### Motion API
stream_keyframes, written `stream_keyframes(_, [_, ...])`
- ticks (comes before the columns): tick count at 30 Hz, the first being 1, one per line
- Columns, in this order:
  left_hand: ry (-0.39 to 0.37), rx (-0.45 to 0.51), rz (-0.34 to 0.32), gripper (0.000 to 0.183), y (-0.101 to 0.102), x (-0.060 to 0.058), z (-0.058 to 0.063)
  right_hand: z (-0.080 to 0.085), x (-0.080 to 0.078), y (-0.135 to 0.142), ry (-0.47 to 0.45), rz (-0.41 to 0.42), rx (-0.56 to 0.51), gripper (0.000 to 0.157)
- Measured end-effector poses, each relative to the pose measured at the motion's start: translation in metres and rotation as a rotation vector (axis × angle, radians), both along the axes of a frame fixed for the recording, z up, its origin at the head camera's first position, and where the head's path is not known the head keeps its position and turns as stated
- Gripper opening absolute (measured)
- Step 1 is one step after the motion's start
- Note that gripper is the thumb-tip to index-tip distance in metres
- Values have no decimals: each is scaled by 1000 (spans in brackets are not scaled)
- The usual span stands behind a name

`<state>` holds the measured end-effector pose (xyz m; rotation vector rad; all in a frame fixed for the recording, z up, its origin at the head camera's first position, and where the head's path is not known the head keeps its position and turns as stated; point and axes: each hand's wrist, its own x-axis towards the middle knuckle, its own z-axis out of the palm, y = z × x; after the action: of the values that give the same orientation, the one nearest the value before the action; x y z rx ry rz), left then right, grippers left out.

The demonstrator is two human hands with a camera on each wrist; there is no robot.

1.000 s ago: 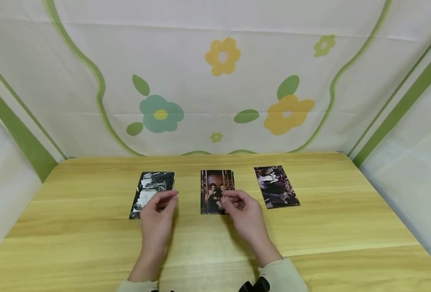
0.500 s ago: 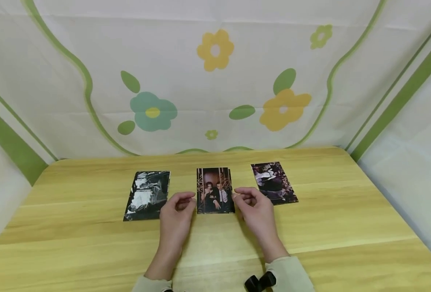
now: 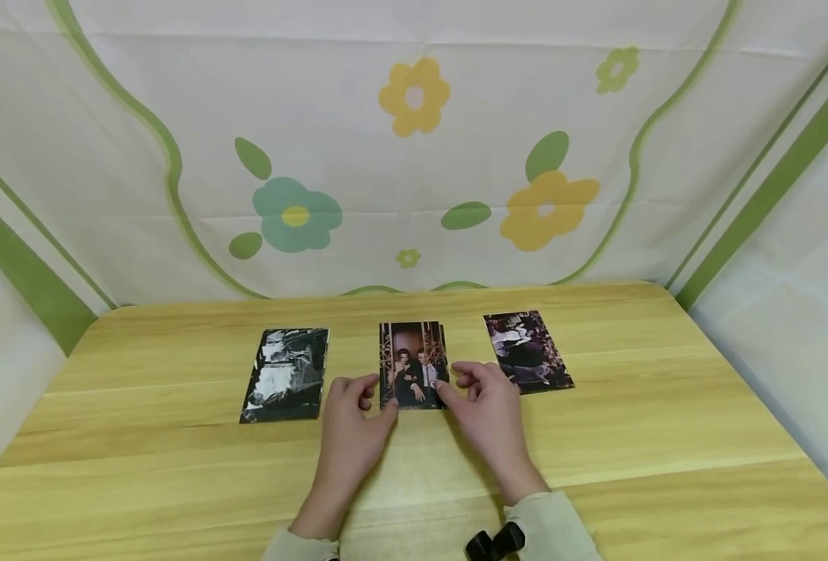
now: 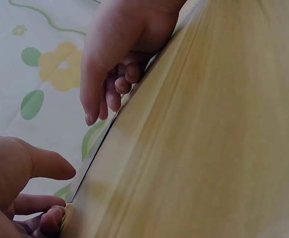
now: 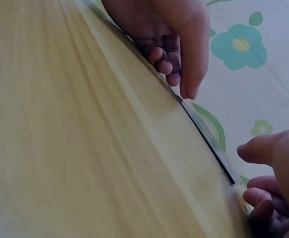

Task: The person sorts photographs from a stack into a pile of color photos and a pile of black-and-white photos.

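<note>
A stack of glossy photo cards (image 3: 406,354) lies upright on the table's middle, its top one showing two people before ornate gates. The under card peeks out at the right edge. My left hand (image 3: 353,435) is at the stack's lower left, with forefinger by the side edge and thumb over the corner. Opposite it, my right hand (image 3: 492,413) has its thumb over the right edge and its fingers beside it. In the left wrist view, a gap separates the thumb and fingers of my left hand (image 4: 10,173). The thumb of my right hand (image 5: 288,158) also stands apart from its fingers.
A black-and-white photo card (image 3: 286,374) lies to the left, slightly slanted. On the right is a dark purple photo card (image 3: 528,351), also turned. A flowered white cloth (image 3: 357,125) hangs behind the wooden table (image 3: 175,467). Black straps (image 3: 495,541) show at the right cuff.
My left hand has moved right from the black-and-white card to the middle stack. My right hand shifted off the stack's front to its right edge; both thumbs have spread from the fingers.
</note>
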<state>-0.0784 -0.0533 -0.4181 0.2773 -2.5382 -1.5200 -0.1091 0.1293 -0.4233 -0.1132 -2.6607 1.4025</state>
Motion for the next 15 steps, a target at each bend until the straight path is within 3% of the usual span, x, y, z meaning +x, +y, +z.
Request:
stream_keyframes(9, [41,-20,78,47,11,7,-4,3,7,-7,-39,16,101,56])
stream_keyframes(15, [79,-71,86,48,13,9,-6,3,12,-14,-14,19,157,59])
